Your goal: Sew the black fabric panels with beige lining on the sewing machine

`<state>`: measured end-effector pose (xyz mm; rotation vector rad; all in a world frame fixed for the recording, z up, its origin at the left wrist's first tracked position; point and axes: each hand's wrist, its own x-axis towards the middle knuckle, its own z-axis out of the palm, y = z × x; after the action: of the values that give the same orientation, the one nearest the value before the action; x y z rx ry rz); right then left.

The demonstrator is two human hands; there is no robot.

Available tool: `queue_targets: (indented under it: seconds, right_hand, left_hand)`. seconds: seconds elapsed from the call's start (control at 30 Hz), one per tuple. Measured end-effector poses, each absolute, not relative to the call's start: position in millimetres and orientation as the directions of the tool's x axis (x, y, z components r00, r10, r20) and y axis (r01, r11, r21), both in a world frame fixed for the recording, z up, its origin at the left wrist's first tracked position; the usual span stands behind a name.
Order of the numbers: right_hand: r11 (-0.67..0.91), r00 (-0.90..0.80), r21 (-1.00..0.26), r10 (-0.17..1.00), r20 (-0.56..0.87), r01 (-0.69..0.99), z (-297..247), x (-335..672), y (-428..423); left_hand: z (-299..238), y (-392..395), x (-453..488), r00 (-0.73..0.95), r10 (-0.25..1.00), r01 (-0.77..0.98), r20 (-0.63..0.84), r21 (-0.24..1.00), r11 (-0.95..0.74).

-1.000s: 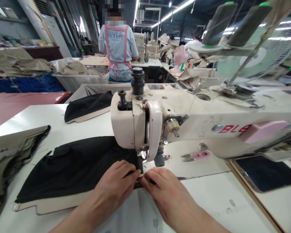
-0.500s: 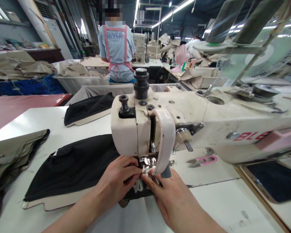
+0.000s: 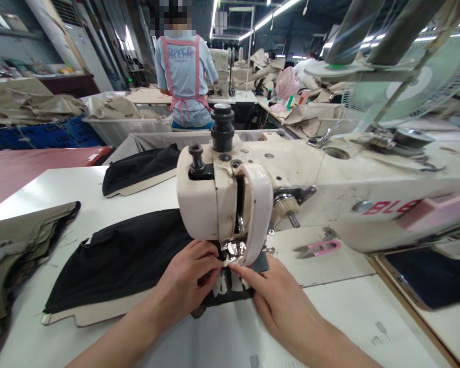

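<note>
Black fabric [image 3: 118, 258], pinched by the left grip [image 3: 187, 273], spreads leftward; right grip [image 3: 279, 289] unclear.

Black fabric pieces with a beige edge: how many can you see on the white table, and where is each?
2. The nearer piece lies alongside the left hand; the farther piece lies beyond it, left of the sewing machine. Others may be hidden behind the machine.

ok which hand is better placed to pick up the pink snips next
Right, most likely: the right hand is nearer the pink snips, which lie just beyond it. The left hand is farther off, over by the black fabric.
</note>
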<state>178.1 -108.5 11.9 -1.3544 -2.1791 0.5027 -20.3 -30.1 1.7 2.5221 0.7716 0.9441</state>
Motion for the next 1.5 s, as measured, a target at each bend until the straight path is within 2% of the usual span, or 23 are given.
queue_targets:
  seconds: [0.13, 0.37, 0.53, 0.7, 0.87, 0.97, 1.1, 1.3, 1.5]
  right_hand:
    - [0.425, -0.352, -0.576, 0.904, 0.241, 0.698, 14.0, 180.9, -108.8]
    - [0.486, -0.418, -0.411, 0.874, 0.25, 0.771, 13.7, 178.9, -102.2]
    - [0.502, -0.447, -0.343, 0.864, 0.229, 0.794, 15.5, 178.8, -99.9]
    - [0.5, -0.448, -0.242, 0.861, 0.24, 0.832, 12.3, 175.8, -98.1]
    - [0.517, -0.443, -0.177, 0.832, 0.334, 0.837, 5.2, 172.7, -96.0]
    - [0.492, -0.396, -0.196, 0.836, 0.38, 0.848, 2.2, 170.0, -94.7]
    - [0.476, -0.338, -0.297, 0.845, 0.413, 0.828, 2.2, 168.1, -94.4]
    - [0.448, -0.313, -0.392, 0.878, 0.363, 0.803, 6.5, 169.6, -98.0]
    - [0.42, -0.281, -0.461, 0.897, 0.34, 0.782, 6.8, 170.8, -96.3]
  left_hand:
    - [1.3, -32.8, -18.8, 0.584, 0.589, 0.365, 0.559, 0.467, -0.805]
    - [1.1, -34.5, -19.8, 0.575, 0.609, 0.376, 0.547, 0.485, -0.79]
    - [-2.3, -34.6, -20.8, 0.576, 0.636, 0.415, 0.514, 0.487, -0.769]
    - [-0.9, -34.4, -19.3, 0.57, 0.617, 0.389, 0.543, 0.483, -0.784]
    - [-5.7, -29.9, -17.8, 0.547, 0.667, 0.45, 0.505, 0.495, -0.744]
    - [-10.1, -24.3, -15.7, 0.527, 0.714, 0.519, 0.46, 0.491, -0.7]
    - [-7.7, -18.3, -12.2, 0.484, 0.773, 0.613, 0.41, 0.471, -0.634]
    - [-1.6, -15.5, -9.1, 0.45, 0.811, 0.675, 0.374, 0.452, -0.583]
    - [-2.7, -15.4, -8.7, 0.439, 0.804, 0.669, 0.4, 0.451, -0.59]
